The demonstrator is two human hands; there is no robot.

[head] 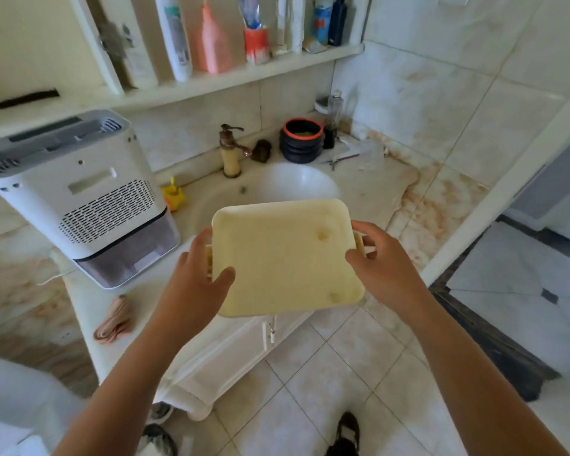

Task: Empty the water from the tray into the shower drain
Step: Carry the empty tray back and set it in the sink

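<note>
A cream-yellow rectangular tray point(283, 255) is held in the air in front of the vanity, roughly level, above the counter's front edge. My left hand point(198, 274) grips its left side, thumb on top. My right hand point(382, 261) grips its right side at a small handle. Whether there is water in the tray cannot be made out. A dark threshold point(494, 343) at the right leads to a white-tiled area; no drain shows.
A white dehumidifier point(79, 195) stands on the counter at left. Behind the tray lie the round sink point(297, 182) and a bronze tap point(231, 149). A black-and-red pot point(301, 139) sits at the back. A pink cloth point(116, 320) lies at the counter's edge. Bottles fill the shelf above.
</note>
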